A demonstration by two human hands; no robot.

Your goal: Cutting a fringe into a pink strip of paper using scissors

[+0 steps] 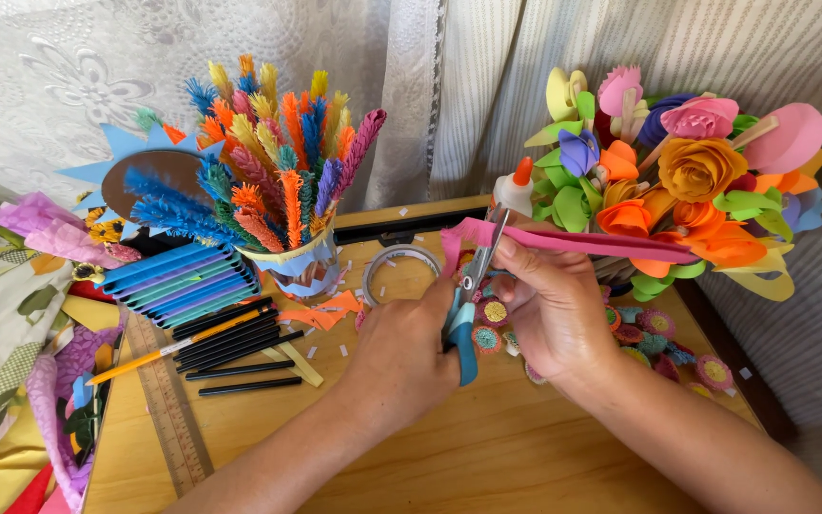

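Tabletop (pixel 487 457): wooden, nearest the camera; both forearms reach in across it.
Left hand (pixel 401 357): fingers closed through the handles of blue scissors (pixel 463 324), blades pointing up and away.
Right hand (pixel 549 305): fingers pinched on a pink paper strip (pixel 573 240), held level above the tabletop.
Scissors vs strip: blades meet the strip's left end, just left of the right hand's fingertips.
Tape roll (pixel 400 273): lying flat just beyond the left hand.
Glue bottle (pixel 514 190): white, orange cap, upright behind the strip.
Paper flower bouquet (pixel 687 181): far right, behind the right hand.
Cup of fringed paper stems (pixel 283 181): far centre-left.
Black pencils (pixel 235 347): lying left of the left hand, beside a wooden ruler (pixel 168 409).
Small paper rosettes (pixel 654 338): scattered right of the right hand.
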